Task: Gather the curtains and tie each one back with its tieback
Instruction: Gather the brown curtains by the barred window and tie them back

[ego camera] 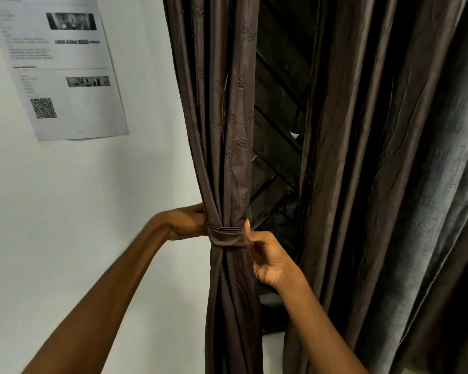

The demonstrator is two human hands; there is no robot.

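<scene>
brown curtain (222,130) bunched up, tieback (226,236) wrapped round its waist, left hand (185,222) reaching in behind the tieback, fingers hidden so grip unclear, right hand (268,257) pinching the tieback's right end, second curtain (362,157) hanging loose to its right

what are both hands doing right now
Left hand: grips the gathered curtain at the tieback.
Right hand: pinches the tieback's right edge.

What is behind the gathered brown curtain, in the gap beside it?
A dark window with slanted bars shows in the gap beside the gathered curtain. Whatever lies directly behind the fabric is covered.
</scene>
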